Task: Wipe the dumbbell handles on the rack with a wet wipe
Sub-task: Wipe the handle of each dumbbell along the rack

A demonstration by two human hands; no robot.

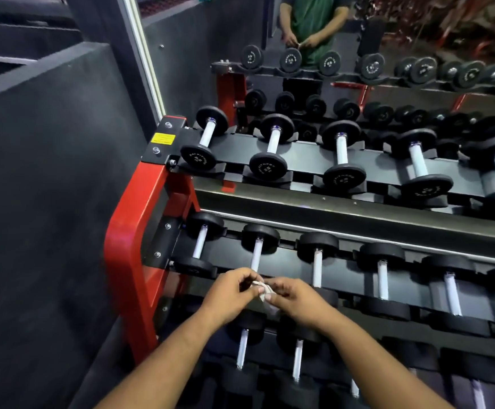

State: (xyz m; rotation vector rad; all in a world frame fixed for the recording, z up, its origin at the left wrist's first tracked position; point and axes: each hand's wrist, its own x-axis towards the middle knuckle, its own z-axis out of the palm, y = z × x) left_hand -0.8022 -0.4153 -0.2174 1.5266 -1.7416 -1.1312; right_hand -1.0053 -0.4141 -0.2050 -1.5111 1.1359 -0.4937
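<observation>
Your left hand [230,292] and right hand [292,299] meet low at 6 o'clock, both pinching the bunched wet wipe [262,292] between fingertips; it hangs in front of the middle tier of the rack [131,261], touching no handle yet; open it out flat before you wipe, so fresh cloth wraps the bar; the nearest handle [255,256] stands just beyond at 12 o'clock from your hands; wrap it fully and draw along its whole length; more dumbbells [342,149] wait on the top tier.
</observation>
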